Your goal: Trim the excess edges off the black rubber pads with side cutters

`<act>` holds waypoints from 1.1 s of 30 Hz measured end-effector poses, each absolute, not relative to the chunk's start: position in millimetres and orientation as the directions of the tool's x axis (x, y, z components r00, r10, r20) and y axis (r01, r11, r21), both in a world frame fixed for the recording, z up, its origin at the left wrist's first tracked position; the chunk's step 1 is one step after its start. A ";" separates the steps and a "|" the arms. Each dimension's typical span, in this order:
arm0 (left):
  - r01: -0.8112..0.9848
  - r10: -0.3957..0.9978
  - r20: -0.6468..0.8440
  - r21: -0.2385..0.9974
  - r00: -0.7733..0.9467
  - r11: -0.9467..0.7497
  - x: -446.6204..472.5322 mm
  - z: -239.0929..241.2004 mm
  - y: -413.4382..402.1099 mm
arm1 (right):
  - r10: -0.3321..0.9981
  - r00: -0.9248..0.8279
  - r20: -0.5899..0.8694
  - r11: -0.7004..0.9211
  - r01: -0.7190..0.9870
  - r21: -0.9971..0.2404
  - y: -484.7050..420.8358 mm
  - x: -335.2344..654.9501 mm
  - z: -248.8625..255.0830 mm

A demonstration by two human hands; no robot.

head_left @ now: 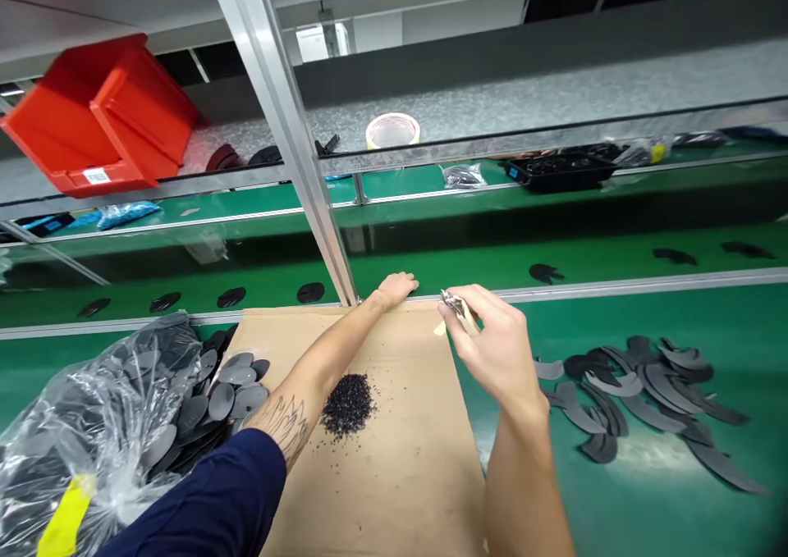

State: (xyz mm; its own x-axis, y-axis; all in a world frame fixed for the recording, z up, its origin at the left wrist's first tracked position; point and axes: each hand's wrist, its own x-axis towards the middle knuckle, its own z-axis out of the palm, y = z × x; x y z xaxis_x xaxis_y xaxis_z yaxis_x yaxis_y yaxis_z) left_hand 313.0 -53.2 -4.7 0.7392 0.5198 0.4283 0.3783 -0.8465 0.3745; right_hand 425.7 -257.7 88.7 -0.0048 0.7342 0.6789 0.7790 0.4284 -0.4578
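Note:
My left hand (397, 287) reaches forward over a brown cardboard sheet (394, 458) and rests at its far edge against the metal rail, fingers curled down; nothing shows in it. My right hand (492, 344) hovers above the cardboard's right side, fingers pinched on a small metal tool (456, 307) with a pale handle. A little heap of black crumbs (349, 404) lies on the cardboard by my left forearm. Flat grey oval rubber pieces (227, 385) spill from a clear plastic bag (92, 426) at the left.
Curved black offcuts (640, 393) litter the green bench on the right. Black oval pieces (311, 292) lie spaced along the green conveyor behind the rail. A slanted aluminium post (289, 130) rises ahead. On the shelf sit a red bin (104, 114), a tape roll (392, 130) and a black tray (557, 169).

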 end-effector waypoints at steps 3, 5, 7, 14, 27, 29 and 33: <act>0.400 0.562 0.379 0.428 0.735 -0.811 309.2 4.2 -55.6 | 0.731 0.004 0.682 0.427 0.777 -0.463 -257.5 424.8 88.3; 0.401 0.587 0.375 0.467 0.717 -0.788 294.5 13.8 -62.0 | 0.707 0.053 0.705 0.427 0.762 -0.486 -254.4 422.3 86.5; 0.393 0.610 0.378 0.510 0.696 -0.765 269.1 28.2 -76.7 | 0.665 0.150 0.731 0.425 0.729 -0.536 -248.9 417.4 83.7; 0.044 0.570 0.501 0.725 0.651 -0.687 162.0 92.6 -172.9 | 0.800 0.047 0.598 0.540 0.378 -0.752 -232.0 372.4 74.1; 0.959 0.909 -0.308 0.053 0.281 -0.278 3.5 9.1 -219.3 | 0.838 -0.020 0.546 0.513 0.370 -0.774 -236.6 349.3 76.3; 0.974 0.926 -0.302 0.063 0.227 -0.218 1.2 -9.7 -232.8 | 0.844 -0.028 0.536 0.505 0.377 -0.776 -235.6 346.6 75.4; 0.971 0.944 -0.254 0.167 0.212 -0.173 0.0 -29.9 -246.1 | 0.851 -0.049 0.523 0.497 0.396 -0.772 -234.6 340.3 71.2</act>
State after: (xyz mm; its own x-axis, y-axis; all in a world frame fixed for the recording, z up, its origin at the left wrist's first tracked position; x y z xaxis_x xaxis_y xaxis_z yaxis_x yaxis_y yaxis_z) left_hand 0.0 -246.1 -29.9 0.2122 0.9435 -0.2545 0.9706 -0.1733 0.1668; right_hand 340.3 -234.6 71.2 -0.0489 0.8509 0.5230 0.3958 0.4972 -0.7721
